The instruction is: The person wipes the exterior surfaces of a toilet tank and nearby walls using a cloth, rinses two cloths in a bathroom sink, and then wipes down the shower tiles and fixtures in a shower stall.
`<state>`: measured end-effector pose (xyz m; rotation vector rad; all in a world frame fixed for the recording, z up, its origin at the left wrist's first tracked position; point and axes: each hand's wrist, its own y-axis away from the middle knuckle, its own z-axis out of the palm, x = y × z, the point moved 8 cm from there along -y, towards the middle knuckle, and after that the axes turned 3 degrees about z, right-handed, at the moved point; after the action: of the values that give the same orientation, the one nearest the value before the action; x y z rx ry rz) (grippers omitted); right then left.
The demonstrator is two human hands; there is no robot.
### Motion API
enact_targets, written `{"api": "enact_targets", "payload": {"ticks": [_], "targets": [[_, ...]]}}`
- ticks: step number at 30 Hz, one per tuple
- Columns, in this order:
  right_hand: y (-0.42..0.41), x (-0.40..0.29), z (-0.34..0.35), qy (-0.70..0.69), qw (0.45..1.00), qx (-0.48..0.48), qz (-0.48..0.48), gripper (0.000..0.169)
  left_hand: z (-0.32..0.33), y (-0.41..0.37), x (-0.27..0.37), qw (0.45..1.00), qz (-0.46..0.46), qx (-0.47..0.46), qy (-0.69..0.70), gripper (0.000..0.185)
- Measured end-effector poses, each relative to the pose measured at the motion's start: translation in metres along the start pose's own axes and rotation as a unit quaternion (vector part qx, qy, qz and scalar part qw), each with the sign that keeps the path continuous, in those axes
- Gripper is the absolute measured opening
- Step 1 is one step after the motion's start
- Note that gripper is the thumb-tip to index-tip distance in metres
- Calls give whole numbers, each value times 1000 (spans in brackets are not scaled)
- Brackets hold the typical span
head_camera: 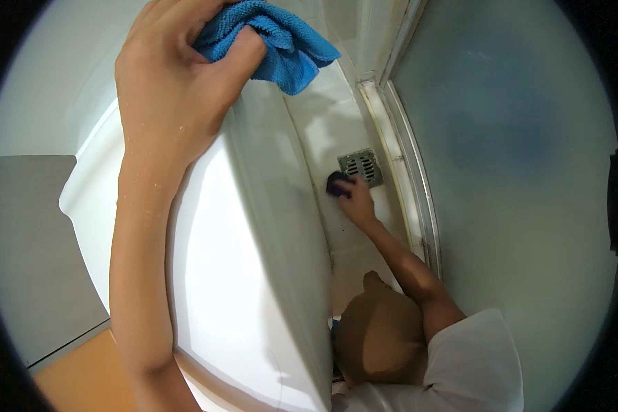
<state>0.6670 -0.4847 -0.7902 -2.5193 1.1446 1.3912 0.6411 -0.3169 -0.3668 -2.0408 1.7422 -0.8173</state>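
Note:
My left hand [185,77] is raised at the upper left and grips a crumpled blue microfiber cloth [283,46] between thumb and fingers. Drops of water dot its wrist. Low down near the floor, my right hand [359,203] holds a dark, slightly blurred pad or cloth [340,184]. That dark item lies against the pale floor tiles [350,232], beside the lower left edge of a square metal floor drain grate [361,167]. The exact kind of the dark item cannot be told.
A white bathtub [216,247] fills the left centre, its wall dropping to the floor. To the right stand a frosted shower panel [504,180] and its metal track [417,165]. My bent knee [386,329] is below.

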Motion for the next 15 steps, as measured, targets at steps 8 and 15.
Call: {"api": "enact_targets", "payload": {"ticks": [8,15], "targets": [[122,25,65,269,913,-107,-289,39,-5,-11,32,993,-63,33,-97,22],[38,-13,-8,192,965,138,-117,37,-6,-2,30,996,-75,42,-32,21]]}}
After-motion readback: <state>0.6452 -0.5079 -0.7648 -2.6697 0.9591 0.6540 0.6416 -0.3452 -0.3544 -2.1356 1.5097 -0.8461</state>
